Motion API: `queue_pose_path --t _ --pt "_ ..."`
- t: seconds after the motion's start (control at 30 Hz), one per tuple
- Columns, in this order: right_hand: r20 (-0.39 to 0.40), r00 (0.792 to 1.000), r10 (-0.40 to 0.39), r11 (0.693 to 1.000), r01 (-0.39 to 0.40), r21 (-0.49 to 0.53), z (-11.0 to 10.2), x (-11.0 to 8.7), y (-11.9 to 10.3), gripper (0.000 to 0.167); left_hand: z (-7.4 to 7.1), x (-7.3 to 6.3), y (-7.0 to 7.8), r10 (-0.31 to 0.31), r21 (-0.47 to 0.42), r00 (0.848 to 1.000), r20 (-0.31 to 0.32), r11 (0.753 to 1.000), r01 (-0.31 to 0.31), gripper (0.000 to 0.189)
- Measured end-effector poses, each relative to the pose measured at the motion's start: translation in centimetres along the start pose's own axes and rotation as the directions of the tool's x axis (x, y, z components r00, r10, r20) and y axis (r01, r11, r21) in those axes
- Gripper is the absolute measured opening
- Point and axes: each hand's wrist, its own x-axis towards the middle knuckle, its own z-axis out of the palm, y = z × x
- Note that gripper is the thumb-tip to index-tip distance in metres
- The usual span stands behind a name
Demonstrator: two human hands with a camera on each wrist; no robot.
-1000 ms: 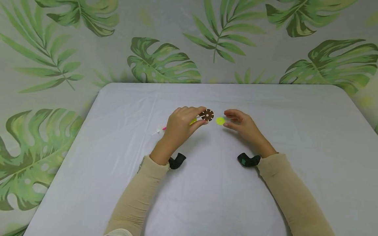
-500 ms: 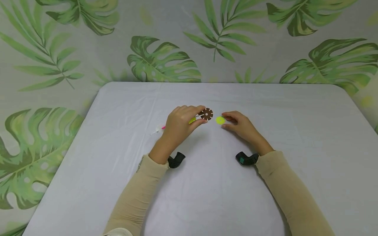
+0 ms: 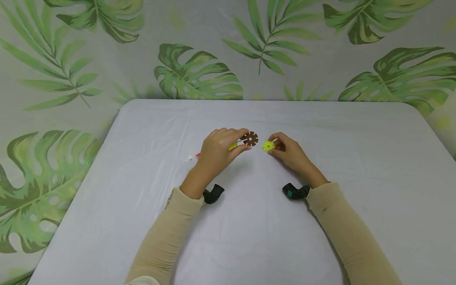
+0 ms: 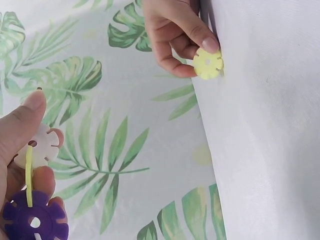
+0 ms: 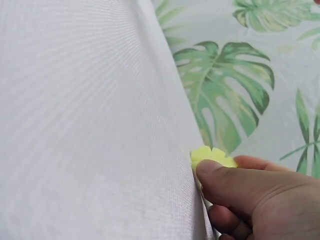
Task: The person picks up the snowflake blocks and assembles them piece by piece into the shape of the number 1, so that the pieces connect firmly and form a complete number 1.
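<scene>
My left hand (image 3: pixel 218 148) grips a joined chain of slotted plastic discs. A brown disc (image 3: pixel 251 139) stands out past the thumb and fingertips, and a pink disc (image 3: pixel 198 154) shows behind the wrist side. From the left wrist, a white disc (image 4: pixel 47 146), a yellow disc seen edge-on (image 4: pixel 29 180) and a purple disc (image 4: pixel 36 217) appear linked; the palm hides part of the chain. Just right of the brown disc, my right hand (image 3: pixel 293 152) pinches a single yellow slotted disc (image 3: pixel 268 146) between thumb and fingers. The two are apart.
A white cloth covers the table (image 3: pixel 249 237), whose far edge meets a leaf-patterned backdrop (image 3: pixel 199 75). Black wrist-worn devices stick out inward below both hands, the left one (image 3: pixel 214 194) and the right one (image 3: pixel 296 191).
The right hand has moved slightly left, closed its thumb and fingers on the loose yellow disc and tilted it up. The left hand and its chain have hardly moved.
</scene>
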Motion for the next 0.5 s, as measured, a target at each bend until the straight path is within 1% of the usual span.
queue_pose_path --t 0.07,0.2,0.33,0.43,0.5 --pt "-0.018 1.000 -0.024 1.000 0.024 -0.001 -0.1 -0.2 -0.1 0.030 0.0 0.0 0.0 0.000 -0.005 1.000 0.000 1.000 0.000 0.033" --pt "-0.057 0.996 -0.065 0.997 0.067 0.043 -0.5 -0.4 -0.4 0.029 -0.1 0.0 0.1 0.001 -0.012 1.000 -0.001 1.000 -0.001 0.032" --pt "-0.101 0.992 -0.073 0.992 0.083 0.097 -1.2 -0.5 -1.0 0.030 -0.1 0.0 0.1 0.003 -0.014 1.000 -0.005 1.000 -0.003 0.032" --pt "-0.126 0.989 -0.074 0.980 0.095 0.173 -1.8 -0.6 -1.8 0.030 -0.1 0.0 0.1 0.004 -0.016 1.000 -0.005 1.000 -0.004 0.032" --pt "-0.140 0.986 -0.089 0.964 0.121 0.238 -2.2 -0.9 -2.7 0.029 -0.1 0.0 0.1 0.006 -0.017 1.000 -0.002 1.000 -0.006 0.032"
